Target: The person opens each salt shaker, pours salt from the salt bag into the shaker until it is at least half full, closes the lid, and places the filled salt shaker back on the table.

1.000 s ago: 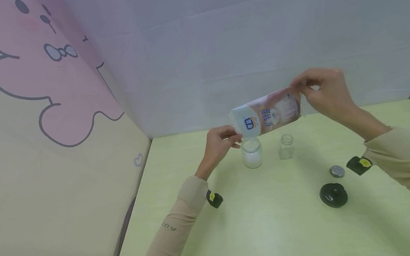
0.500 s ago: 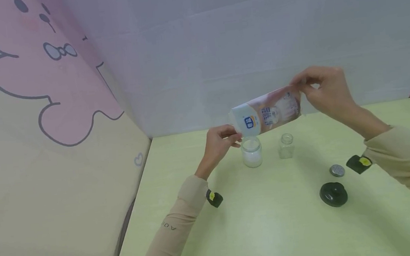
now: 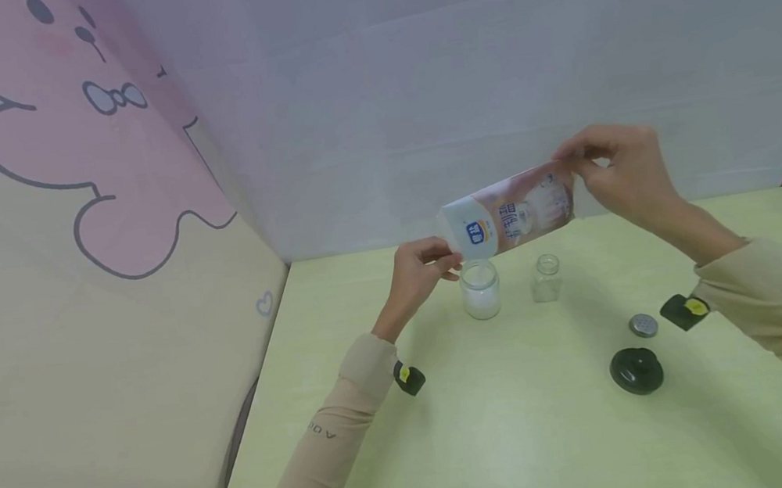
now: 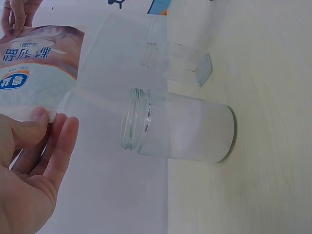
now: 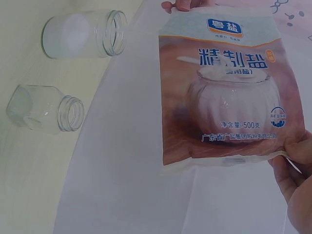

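Observation:
A printed salt bag (image 3: 508,213), in pinkish brown and pale blue, hangs in the air between both hands, its left end lower. My left hand (image 3: 424,271) pinches the lower end, close above a wide glass jar (image 3: 481,298). White salt (image 4: 195,129) fills much of that jar, which stands upright without a lid. At the bag's raised end, my right hand (image 3: 624,166) pinches a corner between thumb and fingers. In the right wrist view the bag's printed front (image 5: 229,97) faces the camera. Whether salt is flowing from the bag I cannot tell.
A smaller clear glass bottle (image 3: 546,280) stands uncapped right of the jar. Nearer the right forearm lie a grey perforated cap (image 3: 643,326) and a black knobbed lid (image 3: 637,371). Behind the pale green table (image 3: 508,437) hangs a whitish sheet (image 3: 487,70).
The bag's right end and my right hand sit very slightly higher than before. My left hand, the jar and the bottle have stayed in place.

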`<state>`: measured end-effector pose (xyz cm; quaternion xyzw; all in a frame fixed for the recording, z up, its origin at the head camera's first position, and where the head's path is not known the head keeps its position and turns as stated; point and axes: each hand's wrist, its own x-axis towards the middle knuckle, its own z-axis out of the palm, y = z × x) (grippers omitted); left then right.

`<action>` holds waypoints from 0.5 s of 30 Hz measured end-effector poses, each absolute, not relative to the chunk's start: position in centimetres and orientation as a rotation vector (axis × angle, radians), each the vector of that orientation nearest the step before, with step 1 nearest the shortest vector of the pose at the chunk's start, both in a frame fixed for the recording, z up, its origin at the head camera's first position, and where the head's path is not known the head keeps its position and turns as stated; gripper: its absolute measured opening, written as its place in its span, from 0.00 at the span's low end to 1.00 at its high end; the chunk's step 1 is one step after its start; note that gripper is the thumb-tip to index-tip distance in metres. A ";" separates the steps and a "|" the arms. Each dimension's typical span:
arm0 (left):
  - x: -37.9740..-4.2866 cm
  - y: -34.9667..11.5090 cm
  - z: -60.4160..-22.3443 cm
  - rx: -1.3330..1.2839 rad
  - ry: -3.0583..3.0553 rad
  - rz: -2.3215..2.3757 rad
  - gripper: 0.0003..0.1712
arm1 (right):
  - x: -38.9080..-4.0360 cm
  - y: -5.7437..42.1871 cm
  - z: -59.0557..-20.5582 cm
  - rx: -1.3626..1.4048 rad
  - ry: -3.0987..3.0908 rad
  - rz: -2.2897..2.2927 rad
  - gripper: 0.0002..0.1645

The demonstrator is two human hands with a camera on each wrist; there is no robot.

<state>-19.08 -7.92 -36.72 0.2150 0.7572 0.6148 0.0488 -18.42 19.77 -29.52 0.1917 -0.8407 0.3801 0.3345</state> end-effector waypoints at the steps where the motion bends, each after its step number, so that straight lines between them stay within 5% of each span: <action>1: -19.1 -7.9 -36.7 0.656 2.309 1.872 0.07 | -18.4 19.8 -29.5 0.500 -2.196 0.994 0.11; 15: -19.0 -8.0 -36.8 0.637 2.318 1.863 0.07 | -18.4 19.7 -29.5 0.504 -2.200 1.003 0.10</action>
